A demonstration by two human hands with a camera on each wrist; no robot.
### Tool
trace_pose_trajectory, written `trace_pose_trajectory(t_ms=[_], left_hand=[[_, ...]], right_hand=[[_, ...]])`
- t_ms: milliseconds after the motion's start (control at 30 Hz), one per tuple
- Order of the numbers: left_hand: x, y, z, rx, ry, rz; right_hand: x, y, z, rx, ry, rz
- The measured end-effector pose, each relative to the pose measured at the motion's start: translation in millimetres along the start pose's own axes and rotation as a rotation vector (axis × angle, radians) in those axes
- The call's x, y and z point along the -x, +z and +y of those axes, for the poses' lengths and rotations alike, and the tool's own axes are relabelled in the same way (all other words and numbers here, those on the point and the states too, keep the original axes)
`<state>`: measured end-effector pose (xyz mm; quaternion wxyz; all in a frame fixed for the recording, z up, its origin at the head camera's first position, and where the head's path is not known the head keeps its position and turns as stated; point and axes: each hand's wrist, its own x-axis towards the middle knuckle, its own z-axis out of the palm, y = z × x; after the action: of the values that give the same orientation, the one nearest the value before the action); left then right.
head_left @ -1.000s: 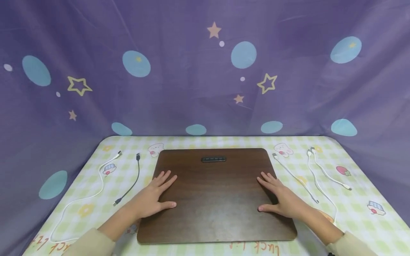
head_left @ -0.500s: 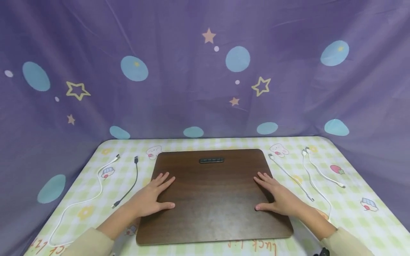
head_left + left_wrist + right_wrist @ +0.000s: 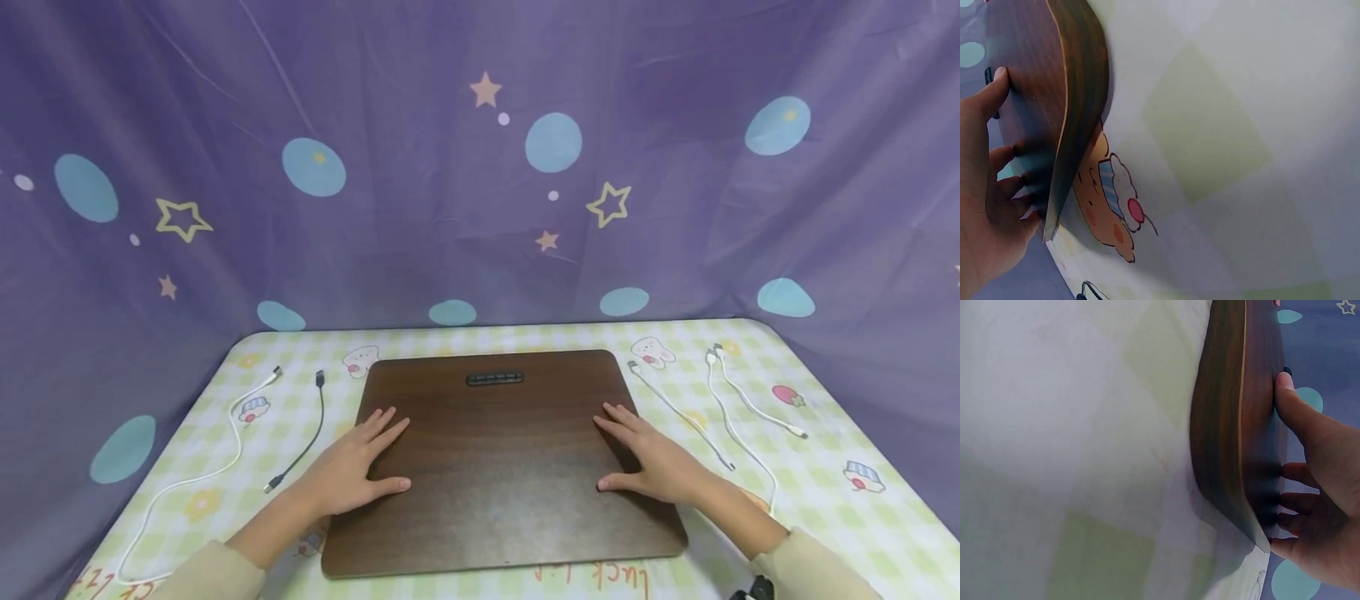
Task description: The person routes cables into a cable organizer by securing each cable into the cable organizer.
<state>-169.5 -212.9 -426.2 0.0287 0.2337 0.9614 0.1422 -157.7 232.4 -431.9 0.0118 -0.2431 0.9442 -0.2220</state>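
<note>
A dark brown wooden board [image 3: 502, 467] lies on the table, with a small black strip [image 3: 494, 378] near its far edge. My left hand [image 3: 352, 467] rests on the board's left side, fingers spread and thumb pointing inward. On the right side, my right hand [image 3: 656, 462] rests the same way. In the left wrist view, fingertips of the left hand [image 3: 991, 181] touch the top of the board [image 3: 1035, 75]. The right wrist view has the right hand [image 3: 1322, 487] touching the surface of the board [image 3: 1260, 412] with its fingertips.
Left of the board lie a long white cable [image 3: 238, 442] and a short black cable [image 3: 321, 417]. To its right are several white cables, one nearest the board [image 3: 682, 415]. A checked cloth [image 3: 840, 517] covers the table; a purple curtain [image 3: 420, 233] hangs behind.
The head view has shifted slightly, so the table and board appear a little more to the left. Both hands keep their places on the board.
</note>
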Motion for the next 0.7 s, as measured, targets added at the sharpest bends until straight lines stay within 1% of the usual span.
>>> trace_pose_trajectory(t_ms=[67,133,300,467,600,700], left_hand=[[-0.1,-0.4,0.6,-0.007,0.005,0.009],[-0.1,-0.2,0.8,-0.015,0.011,0.031],[1.2,-0.1,0.3,-0.055,0.032,0.108],[2.7,-3.0,0.4,-0.078,0.043,0.187],[0.6,-5.7,-2.9,-0.066,0.022,0.225],[-1.8,-7.2,-8.6,-0.054,-0.005,0.252]], right_hand=[[-0.5,0,0,0.016,-0.001,0.012],[-0.9,1,0,0.026,-0.002,0.027],[-4.7,3,-4,0.039,-0.016,0.078],[-15.5,6,-10,0.024,-0.056,0.125],[-24.3,8,-18,-0.008,-0.084,0.144],[-30.9,9,-23,-0.026,-0.106,0.157]])
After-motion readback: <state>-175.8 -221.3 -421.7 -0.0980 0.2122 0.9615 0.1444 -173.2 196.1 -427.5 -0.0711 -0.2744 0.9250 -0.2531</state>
